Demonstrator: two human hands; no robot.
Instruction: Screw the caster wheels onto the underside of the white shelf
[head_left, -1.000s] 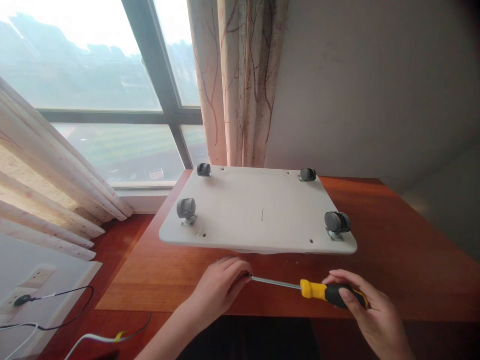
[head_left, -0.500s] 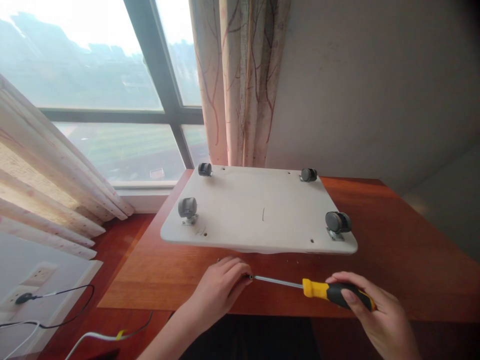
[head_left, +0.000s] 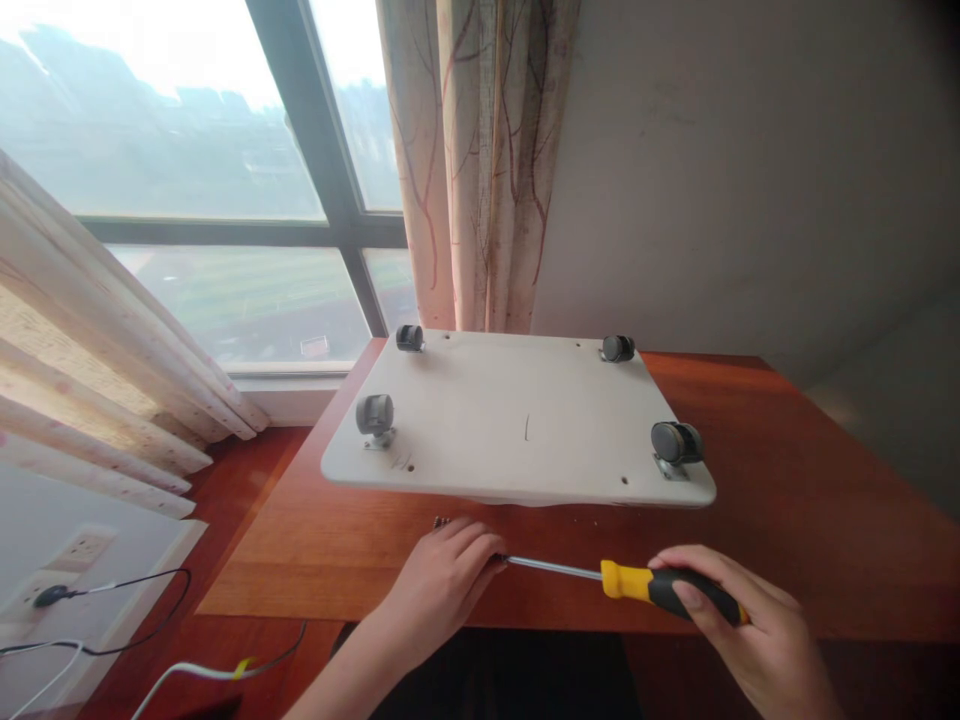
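Observation:
My right hand (head_left: 750, 625) grips the yellow and black handle of a screwdriver (head_left: 660, 585), held level just above the table near its front edge. The metal shaft points left to my left hand (head_left: 442, 580), whose fingers pinch together at the tip on something too small to make out. A small dark screw (head_left: 441, 522) lies on the wood by my left fingers. Behind both hands lies a white board (head_left: 517, 420) turned upside down, with a caster wheel (head_left: 675, 443) at each corner.
The wooden table (head_left: 810, 520) stands in a corner, with a window (head_left: 187, 200) and curtains (head_left: 480, 160) behind and a grey wall to the right. At lower left are a wall socket (head_left: 79, 550) and cables (head_left: 150, 620).
Hardly anything differs. The screwdriver and both hands have shifted very slightly, and the left fingers stay closed around the tip.

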